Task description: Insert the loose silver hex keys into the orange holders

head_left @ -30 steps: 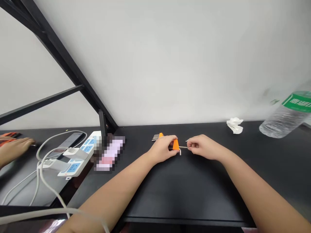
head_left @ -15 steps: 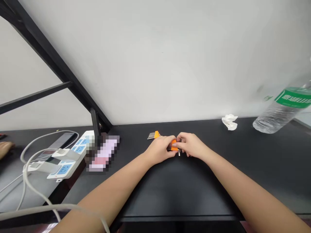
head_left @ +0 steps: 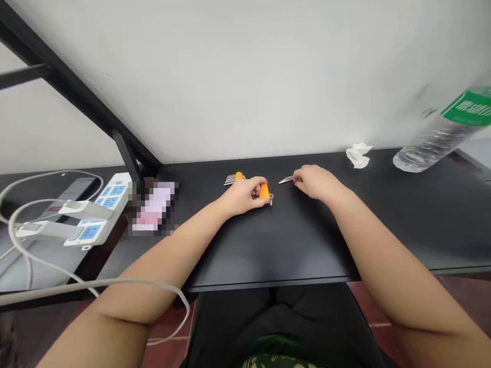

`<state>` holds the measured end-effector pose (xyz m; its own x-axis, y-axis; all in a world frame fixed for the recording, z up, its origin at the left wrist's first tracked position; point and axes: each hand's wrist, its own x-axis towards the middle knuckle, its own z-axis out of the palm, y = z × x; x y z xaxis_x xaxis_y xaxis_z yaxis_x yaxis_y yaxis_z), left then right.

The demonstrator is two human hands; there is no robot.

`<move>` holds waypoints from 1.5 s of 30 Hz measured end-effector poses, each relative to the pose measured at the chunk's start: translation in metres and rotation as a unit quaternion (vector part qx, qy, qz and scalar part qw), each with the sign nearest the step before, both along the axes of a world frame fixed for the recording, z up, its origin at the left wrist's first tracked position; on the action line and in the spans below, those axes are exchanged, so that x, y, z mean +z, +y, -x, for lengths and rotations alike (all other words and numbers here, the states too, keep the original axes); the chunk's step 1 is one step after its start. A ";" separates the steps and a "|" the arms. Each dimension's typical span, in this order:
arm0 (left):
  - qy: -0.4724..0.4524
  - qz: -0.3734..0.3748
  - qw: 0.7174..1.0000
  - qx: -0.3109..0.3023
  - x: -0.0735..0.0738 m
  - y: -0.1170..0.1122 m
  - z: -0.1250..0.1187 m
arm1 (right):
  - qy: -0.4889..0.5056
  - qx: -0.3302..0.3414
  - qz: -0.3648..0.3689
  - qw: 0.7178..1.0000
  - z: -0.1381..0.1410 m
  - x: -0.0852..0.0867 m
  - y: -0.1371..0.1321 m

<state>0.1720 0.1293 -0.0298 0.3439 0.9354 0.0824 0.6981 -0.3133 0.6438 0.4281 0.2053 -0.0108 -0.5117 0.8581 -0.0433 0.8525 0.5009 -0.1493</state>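
Observation:
My left hand point(head_left: 245, 196) is closed around a small orange holder point(head_left: 264, 191) resting on the black table point(head_left: 291, 240); a short metal piece sticks out at the holder's right end. My right hand point(head_left: 312, 181) lies to the right of it, fingers curled, pinching a thin metal key point(head_left: 286, 180) that points left along the table. Behind my left hand lies a second orange holder with a row of metal keys point(head_left: 233, 178).
A crumpled white tissue point(head_left: 358, 154) and a clear plastic bottle with a green label point(head_left: 441, 130) sit at the back right. On the left are a white power strip point(head_left: 97, 217) with plugs and cables, a blurred pink object point(head_left: 153, 209) and a black frame post point(head_left: 128, 163).
My right hand has drawn away from the orange holder to the right, and now pinches a thin metal key. The view has tilted downward, so my lap shows.

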 end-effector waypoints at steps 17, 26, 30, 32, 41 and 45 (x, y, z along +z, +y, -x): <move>-0.127 -0.017 0.992 -0.014 -0.008 -0.002 0.001 | -0.010 0.026 -0.038 0.999 0.010 0.000 -0.007; -0.087 -0.043 0.995 -0.015 -0.006 -0.003 0.003 | -0.064 0.018 -0.023 0.998 0.022 0.004 -0.018; -0.048 -0.056 0.997 0.022 -0.005 -0.003 0.004 | 0.017 0.041 0.014 0.999 0.023 0.009 -0.022; -0.051 -0.055 0.997 0.030 -0.005 -0.004 0.005 | 0.086 0.088 0.047 0.991 0.023 0.010 -0.024; -0.095 -0.076 0.992 0.039 -0.003 -0.006 0.005 | 0.268 0.131 0.139 0.944 0.024 0.010 -0.032; -0.085 -0.098 0.991 0.047 -0.004 -0.005 0.006 | 0.313 0.077 0.196 0.926 0.019 0.014 -0.031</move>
<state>0.1656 0.1241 -0.0336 0.2224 0.9230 0.3139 0.6166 -0.3826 0.6881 0.4095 0.1739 0.0034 -0.6563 0.7545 0.0105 0.4608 0.4117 -0.7862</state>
